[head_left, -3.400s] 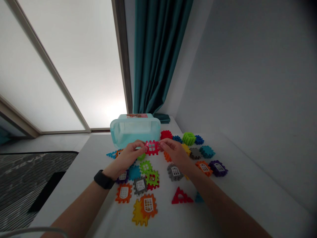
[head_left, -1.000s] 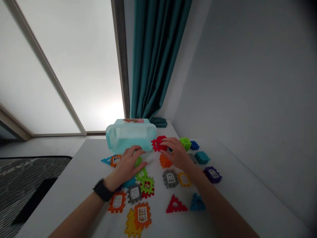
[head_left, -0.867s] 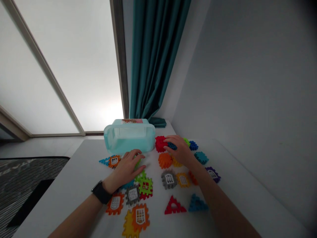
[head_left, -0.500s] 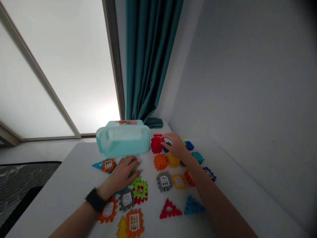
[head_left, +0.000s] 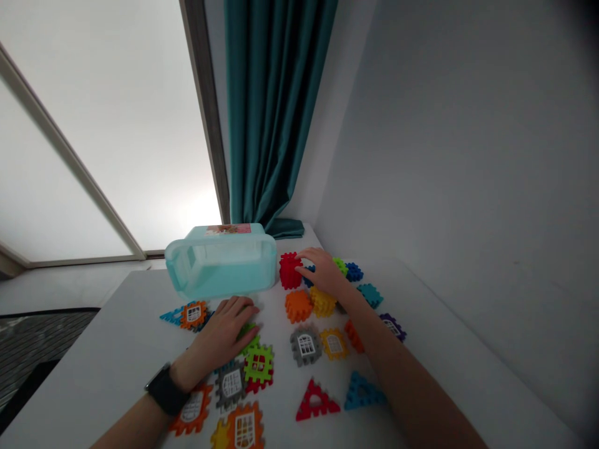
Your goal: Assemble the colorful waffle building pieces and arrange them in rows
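My right hand (head_left: pixel 322 271) reaches to the back of the table. Its thumb and index finger close on the right edge of a stack of red notched building pieces (head_left: pixel 290 274). My left hand (head_left: pixel 227 333) lies palm down with fingers spread over a green notched piece (head_left: pixel 249 340), partly hiding it. It wears a dark watch. Just in front of it are a lime window piece (head_left: pixel 259 365) and a grey window piece (head_left: pixel 231 384). Orange (head_left: pixel 298 306) and yellow (head_left: pixel 322 302) stacks stand in front of my right hand.
A pale turquoise bin (head_left: pixel 224 265) lies on its side at the back left. A red triangle (head_left: pixel 316 400), a blue triangle (head_left: pixel 362 393) and a grey window stack (head_left: pixel 306 344) lie nearer. A wall (head_left: pixel 444 156) borders the right; a teal curtain (head_left: pixel 276 112) hangs behind.
The view has shifted slightly, moving everything a little left. A red piece standing out behind the red stack now sits more in line with it. My left hand stays over the green piece.
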{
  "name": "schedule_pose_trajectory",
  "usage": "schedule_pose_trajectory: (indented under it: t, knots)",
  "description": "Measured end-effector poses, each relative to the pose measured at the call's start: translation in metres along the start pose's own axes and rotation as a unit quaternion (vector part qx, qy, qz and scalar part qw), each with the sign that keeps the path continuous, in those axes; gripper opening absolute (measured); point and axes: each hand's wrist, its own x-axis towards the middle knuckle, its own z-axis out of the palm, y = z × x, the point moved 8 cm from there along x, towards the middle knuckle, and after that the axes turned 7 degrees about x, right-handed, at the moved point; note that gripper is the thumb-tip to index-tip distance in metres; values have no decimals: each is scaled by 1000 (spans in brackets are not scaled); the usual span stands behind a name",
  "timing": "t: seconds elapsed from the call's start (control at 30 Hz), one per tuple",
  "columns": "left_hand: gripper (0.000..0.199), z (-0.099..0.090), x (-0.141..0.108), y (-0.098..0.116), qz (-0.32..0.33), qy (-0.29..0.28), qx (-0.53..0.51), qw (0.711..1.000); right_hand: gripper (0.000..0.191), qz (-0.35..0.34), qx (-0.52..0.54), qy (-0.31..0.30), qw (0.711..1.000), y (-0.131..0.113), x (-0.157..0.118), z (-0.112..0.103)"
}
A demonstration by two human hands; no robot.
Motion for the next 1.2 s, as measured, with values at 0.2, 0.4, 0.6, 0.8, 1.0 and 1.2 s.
schedule_pose_trajectory:
  t: [0.2, 0.4, 0.6, 0.8, 1.0, 1.2]
  knots:
    - [22, 1, 0, 1, 2, -2, 6, 1000, 17, 9, 7, -4, 1000, 0, 0, 1]
    - [22, 3, 0, 1, 0, -12, 17, 1000, 17, 14, 6, -7, 1000, 1, 0, 2]
    - [22, 3, 0, 1, -2, -16, 18, 1000, 17, 21, 0, -10, 1000, 0, -2, 2]
    - [21, 2, 0, 1, -3, -10, 17, 1000, 17, 19, 1, -3, 1000, 1, -3, 2]
    - [22, 3, 0, 1, -2, -21, 20, 1000, 18, 23, -4, -7, 1000, 2, -5, 4]
    - [21, 2, 0, 2, 0, -12, 22, 1000, 19, 26, -2, -14, 1000, 2, -5, 6]
